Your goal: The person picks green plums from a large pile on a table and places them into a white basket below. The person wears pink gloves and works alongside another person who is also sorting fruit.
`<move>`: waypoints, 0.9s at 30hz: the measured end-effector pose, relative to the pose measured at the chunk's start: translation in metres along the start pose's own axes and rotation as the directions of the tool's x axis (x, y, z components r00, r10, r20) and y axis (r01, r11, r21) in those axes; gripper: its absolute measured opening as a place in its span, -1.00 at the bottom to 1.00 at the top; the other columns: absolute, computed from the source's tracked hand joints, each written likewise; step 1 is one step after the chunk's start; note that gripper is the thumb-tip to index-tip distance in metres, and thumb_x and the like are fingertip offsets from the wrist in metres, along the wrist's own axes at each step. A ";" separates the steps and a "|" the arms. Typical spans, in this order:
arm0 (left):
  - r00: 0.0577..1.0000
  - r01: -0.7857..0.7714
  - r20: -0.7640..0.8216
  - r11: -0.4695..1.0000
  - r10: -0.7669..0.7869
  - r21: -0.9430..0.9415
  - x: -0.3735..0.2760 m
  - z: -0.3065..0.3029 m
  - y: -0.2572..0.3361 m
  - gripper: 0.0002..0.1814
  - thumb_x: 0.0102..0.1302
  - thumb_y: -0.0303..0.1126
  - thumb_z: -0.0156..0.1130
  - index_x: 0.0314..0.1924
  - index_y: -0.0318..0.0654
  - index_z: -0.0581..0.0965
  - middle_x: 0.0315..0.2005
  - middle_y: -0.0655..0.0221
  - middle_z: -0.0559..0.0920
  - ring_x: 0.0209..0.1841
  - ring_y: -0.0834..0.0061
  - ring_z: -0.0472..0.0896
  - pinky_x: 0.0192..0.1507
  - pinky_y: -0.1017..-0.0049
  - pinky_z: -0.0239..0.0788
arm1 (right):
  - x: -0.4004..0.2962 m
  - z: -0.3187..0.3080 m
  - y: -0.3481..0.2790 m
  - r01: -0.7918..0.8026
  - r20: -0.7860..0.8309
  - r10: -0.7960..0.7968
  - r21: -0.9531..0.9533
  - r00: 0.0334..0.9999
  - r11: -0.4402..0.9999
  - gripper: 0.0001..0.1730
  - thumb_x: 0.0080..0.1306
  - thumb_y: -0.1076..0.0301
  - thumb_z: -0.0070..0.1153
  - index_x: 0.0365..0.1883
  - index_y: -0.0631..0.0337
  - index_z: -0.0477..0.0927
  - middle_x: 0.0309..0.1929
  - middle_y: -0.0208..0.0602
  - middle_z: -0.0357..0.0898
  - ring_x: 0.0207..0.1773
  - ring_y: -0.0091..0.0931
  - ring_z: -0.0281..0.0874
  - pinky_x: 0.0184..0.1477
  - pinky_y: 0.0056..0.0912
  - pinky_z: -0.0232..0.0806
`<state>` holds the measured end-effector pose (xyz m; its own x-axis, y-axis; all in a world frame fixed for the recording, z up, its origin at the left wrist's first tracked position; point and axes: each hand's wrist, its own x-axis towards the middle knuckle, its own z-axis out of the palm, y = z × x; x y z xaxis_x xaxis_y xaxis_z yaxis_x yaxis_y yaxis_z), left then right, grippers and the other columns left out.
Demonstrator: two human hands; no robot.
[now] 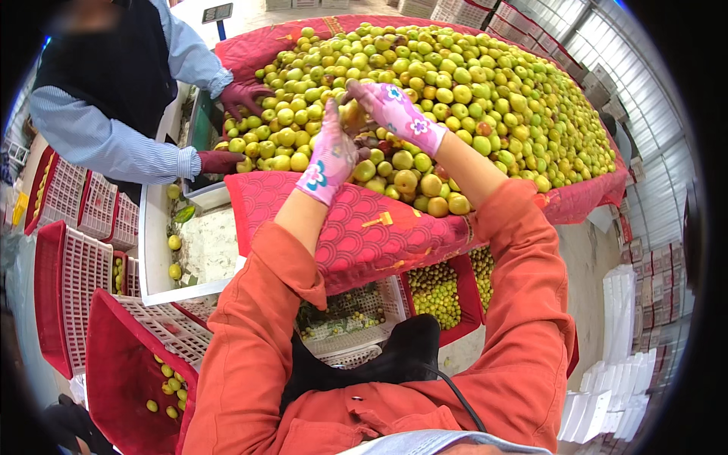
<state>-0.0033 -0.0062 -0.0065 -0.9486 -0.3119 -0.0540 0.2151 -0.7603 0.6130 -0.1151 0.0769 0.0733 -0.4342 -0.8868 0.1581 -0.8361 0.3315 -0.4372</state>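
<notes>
A large heap of yellow-green round fruit (455, 85) lies on a red patterned cloth (375, 227). Both my hands, in pink flowered gloves, are over its near left part. My left hand (330, 153) is upright on its edge, palm turned inward, beside some darker, reddish-brown fruit (387, 147). My right hand (395, 111) arches above the fruit with bent fingers, its fingertips close to those of my left hand. A yellowish fruit (354, 116) shows between the hands; whether either one grips it is unclear.
A co-worker's maroon-gloved hands (242, 99) touch fruit at the heap's left edge. A white tray (190, 293) with a few fruits and leaves adjoins the cloth. Red-lined plastic crates (74, 296) stand at lower left. Beneath the cloth, a red-lined crate (469, 296) holds small fruit.
</notes>
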 end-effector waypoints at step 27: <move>0.826 -0.289 -0.280 0.793 0.490 0.537 0.007 -0.002 0.001 -0.89 0.27 -0.31 0.26 -0.23 -0.11 0.61 -0.47 0.56 0.59 -0.57 0.71 0.48 -0.61 0.66 0.29 | 0.022 0.005 0.080 -0.006 0.226 0.101 -0.386 0.969 0.922 -0.15 0.25 -0.52 -0.30 0.37 -0.25 0.33 0.48 -0.28 0.14 0.37 -0.28 0.32 0.33 -0.24 0.19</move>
<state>-0.0096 -0.0106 -0.0082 -0.6129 -0.7894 0.0351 0.3197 -0.2071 0.9246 -0.1896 0.0820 0.0374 -0.4296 -0.8985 -0.0907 -0.8979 0.4357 -0.0625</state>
